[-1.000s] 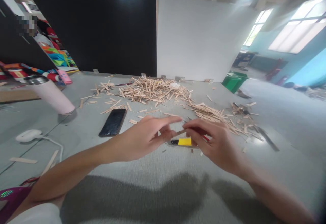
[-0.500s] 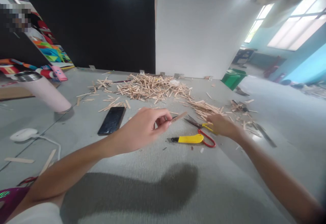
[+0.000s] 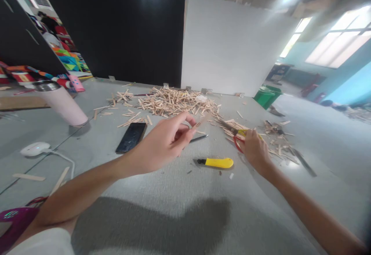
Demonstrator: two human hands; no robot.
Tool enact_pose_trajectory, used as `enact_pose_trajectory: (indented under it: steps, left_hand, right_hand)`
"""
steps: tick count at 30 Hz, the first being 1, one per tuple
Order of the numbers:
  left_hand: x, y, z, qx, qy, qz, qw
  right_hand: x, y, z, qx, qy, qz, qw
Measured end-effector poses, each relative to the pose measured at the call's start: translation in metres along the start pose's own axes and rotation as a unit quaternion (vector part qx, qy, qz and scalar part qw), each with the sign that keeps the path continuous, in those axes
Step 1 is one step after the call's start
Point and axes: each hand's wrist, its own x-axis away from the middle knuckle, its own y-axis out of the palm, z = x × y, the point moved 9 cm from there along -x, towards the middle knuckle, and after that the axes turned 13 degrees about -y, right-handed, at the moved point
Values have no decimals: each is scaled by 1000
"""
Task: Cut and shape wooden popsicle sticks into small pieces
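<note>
Between thumb and fingertips, my left hand (image 3: 169, 141) pinches a flat wooden craft stick (image 3: 203, 121) that points up and to the right. My right hand (image 3: 256, 150) is closed on the scissors (image 3: 238, 132), which have one yellow and one red handle; their blades point left toward the stick without touching it. Below, a yellow utility knife (image 3: 218, 163) lies on the grey table (image 3: 162, 212). A dark pen (image 3: 199, 138) lies just right of my left fingertips. Behind my hands spreads a large heap of craft sticks (image 3: 168, 101), with a second bunch (image 3: 232, 125) near the scissors.
A phone (image 3: 131, 138) lies left of my left hand. Farther left are a pink tumbler (image 3: 62, 106) and a white cabled device (image 3: 36, 149). Black (image 3: 121, 34) and white (image 3: 226, 46) panels stand behind. At right are a metal strip (image 3: 303, 162) and a green bin (image 3: 267, 96).
My right hand has lifted the scissors from beside the utility knife and moved them slightly up. My left hand still pinches the craft stick, now tilted more upward. The view has shifted slightly.
</note>
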Motion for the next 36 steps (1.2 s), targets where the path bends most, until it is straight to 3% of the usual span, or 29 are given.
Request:
enact_pose_trajectory:
  steps: [2, 5, 10, 11, 13, 15, 20, 28, 36]
  left_hand:
    - [3, -2, 4, 8, 4, 5, 1000]
    - [8, -4, 8, 25, 12, 23, 999]
    - [11, -5, 10, 97, 38, 58, 993]
    - [11, -4, 10, 101, 39, 57, 992]
    - [12, -3, 10, 95, 35, 54, 993]
    - [14, 0, 11, 65, 29, 45, 996]
    - [25, 19, 13, -6, 19, -24, 1000]
    - [33, 38, 24, 54, 45, -103, 992]
    - [34, 35, 31, 30, 70, -77, 994]
  right_hand:
    - [-6, -24, 1, -68, 0, 43, 997]
    - [-7, -39, -23, -235, -76, 10, 969]
    - [40, -38, -112, -471, -250, -55, 844]
    - [52, -36, -127, -511, -269, -55, 815]
    - [73, -36, -148, -638, -277, -55, 716]
    - [90, -36, -160, -670, -282, -62, 684]
    - [114, -49, -169, -624, -335, -91, 700]
    - [122, -63, -172, -561, -391, -91, 724]
    - [128, -67, -174, -553, -416, -100, 715]
